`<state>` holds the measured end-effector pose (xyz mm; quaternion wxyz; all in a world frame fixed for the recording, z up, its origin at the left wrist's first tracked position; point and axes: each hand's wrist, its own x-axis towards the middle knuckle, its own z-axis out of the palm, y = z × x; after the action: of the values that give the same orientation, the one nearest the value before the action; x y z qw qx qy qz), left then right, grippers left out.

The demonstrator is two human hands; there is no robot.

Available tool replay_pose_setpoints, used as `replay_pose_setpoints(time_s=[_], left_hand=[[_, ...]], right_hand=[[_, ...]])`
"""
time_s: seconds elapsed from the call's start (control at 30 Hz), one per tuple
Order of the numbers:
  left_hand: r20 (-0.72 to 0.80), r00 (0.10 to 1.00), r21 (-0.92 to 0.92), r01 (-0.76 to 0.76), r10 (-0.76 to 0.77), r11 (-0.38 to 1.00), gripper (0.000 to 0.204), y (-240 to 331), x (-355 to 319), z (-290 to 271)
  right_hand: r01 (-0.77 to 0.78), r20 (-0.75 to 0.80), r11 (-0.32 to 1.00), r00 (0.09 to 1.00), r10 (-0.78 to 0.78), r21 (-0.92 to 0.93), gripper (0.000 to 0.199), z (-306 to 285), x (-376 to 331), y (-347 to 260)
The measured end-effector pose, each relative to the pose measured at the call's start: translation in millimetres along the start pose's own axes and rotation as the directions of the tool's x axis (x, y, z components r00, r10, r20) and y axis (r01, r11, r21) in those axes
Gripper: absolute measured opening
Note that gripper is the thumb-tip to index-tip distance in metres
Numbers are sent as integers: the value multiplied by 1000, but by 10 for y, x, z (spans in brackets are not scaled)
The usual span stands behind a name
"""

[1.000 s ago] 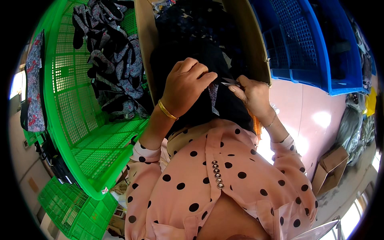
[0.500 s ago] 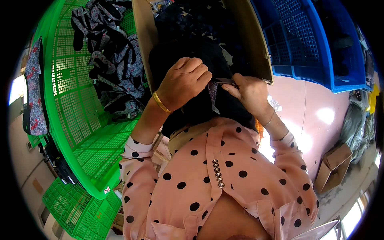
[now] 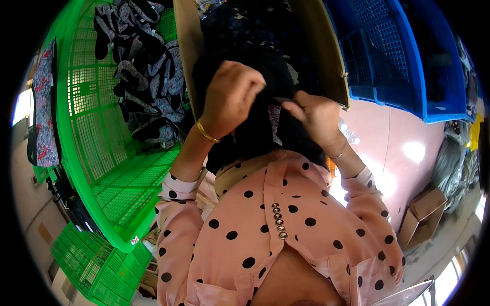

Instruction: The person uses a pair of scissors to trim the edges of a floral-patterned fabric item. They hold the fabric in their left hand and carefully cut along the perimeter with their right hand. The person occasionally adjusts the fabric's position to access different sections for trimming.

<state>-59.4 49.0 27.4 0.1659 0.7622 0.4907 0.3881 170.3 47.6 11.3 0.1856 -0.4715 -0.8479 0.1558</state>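
Evidently, the narrow patterned fabric (image 3: pixel 274 120) lies against dark cloth (image 3: pixel 300 136) before the spotted shirt (image 3: pixel 319 194), near a slim blade (image 3: pixel 284 99) pinched by the right hand (image 3: pixel 320 118) that could nick it, or the curled left hand (image 3: pixel 231 95), whose grip I cannot tell, if either slips near the cardboard box (image 3: pixel 329 58).

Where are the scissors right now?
In the head view, above and right of centre: the scissors are held in the right hand, pointing toward the left hand, over the black fabric.
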Motion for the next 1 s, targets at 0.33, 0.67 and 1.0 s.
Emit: replay_pose_setpoints(time_s=[0.33, 0.67, 1.0], left_hand=[[-228, 971, 214, 123, -73, 969, 14, 164, -380, -50], [-181, 982, 557, 143, -48, 818, 17, 131, -459, 205], [-117, 989, 571, 137, -85, 809, 10, -11, -416, 325]], right_hand=[[-267, 146, 704, 963, 228, 658, 50, 269, 327, 17], [-303, 192, 795, 952, 237, 525, 38, 413, 421, -23], [-278, 128, 807, 960, 248, 521, 29, 520, 390, -2]])
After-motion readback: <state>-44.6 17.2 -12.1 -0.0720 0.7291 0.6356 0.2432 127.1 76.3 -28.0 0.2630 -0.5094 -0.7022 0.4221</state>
